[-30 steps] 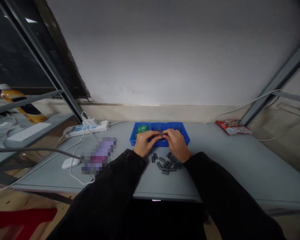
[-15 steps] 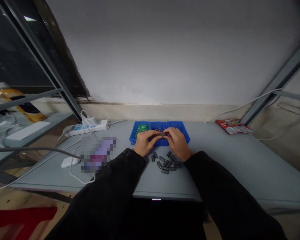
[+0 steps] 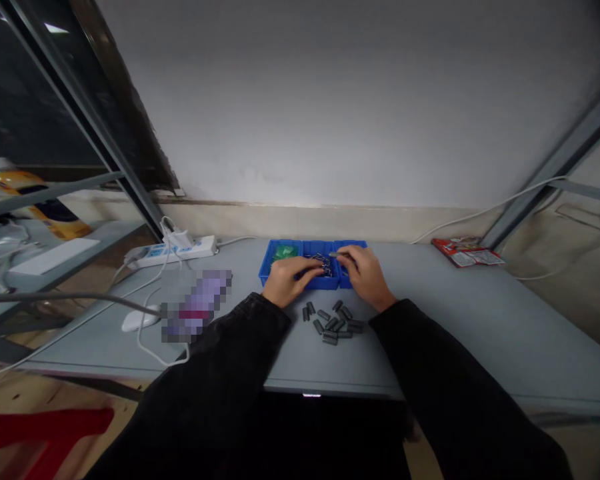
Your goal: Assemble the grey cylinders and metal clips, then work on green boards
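1. One grey piece [image 3: 335, 254] juts leftward from between the thumb and index finger of the right hand [image 3: 364, 275], over the blue tray [image 3: 326, 284], near the divider between its middle and right compartments.
2. From my feed, the right fingers are pinched on that piece, its free end clear of the fingertips.
3. I see the left hand [image 3: 285, 282] with its fingertips drawn together at the tray's middle compartment, among metal pins [image 3: 319, 257]; I cannot tell whether they grip one.
4. A green bundle [image 3: 284, 252] lies in the tray's left compartment.
5. In front of the tray, I have loose dark pieces [image 3: 336, 324] scattered on the table [image 3: 295, 367].
6. Left of the tray sits a power strip [image 3: 197, 249]; well to its right, a red packet [image 3: 465, 252].
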A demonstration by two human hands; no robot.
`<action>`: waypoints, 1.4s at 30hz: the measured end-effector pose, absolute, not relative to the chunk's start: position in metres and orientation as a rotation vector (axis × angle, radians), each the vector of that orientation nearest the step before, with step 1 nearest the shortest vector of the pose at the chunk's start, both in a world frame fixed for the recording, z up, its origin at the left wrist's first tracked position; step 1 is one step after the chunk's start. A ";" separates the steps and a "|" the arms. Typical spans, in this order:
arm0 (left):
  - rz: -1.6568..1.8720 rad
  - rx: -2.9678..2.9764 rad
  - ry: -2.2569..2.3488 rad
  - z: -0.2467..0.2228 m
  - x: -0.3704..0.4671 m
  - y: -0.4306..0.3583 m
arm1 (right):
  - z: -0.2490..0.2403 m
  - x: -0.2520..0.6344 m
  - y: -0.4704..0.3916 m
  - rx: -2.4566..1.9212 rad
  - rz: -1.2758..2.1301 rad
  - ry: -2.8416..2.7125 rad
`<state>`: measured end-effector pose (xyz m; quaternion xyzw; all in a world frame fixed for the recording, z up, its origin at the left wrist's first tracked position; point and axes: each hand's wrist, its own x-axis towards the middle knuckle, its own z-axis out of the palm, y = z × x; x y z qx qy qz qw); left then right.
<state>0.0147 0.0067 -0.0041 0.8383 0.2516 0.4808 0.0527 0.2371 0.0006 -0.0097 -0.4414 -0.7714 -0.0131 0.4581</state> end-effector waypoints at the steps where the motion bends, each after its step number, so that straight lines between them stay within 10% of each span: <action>1: 1.407 2.625 0.717 -0.003 0.012 0.007 | -0.009 0.243 0.004 -1.126 -0.063 -1.862; 25: 0.566 2.830 0.584 -0.015 0.035 -0.011 | -0.017 0.257 0.013 -1.405 -0.170 -1.680; 42: 1.461 2.439 0.794 -0.008 0.024 -0.005 | -0.011 0.227 -0.012 -1.003 -0.020 -2.069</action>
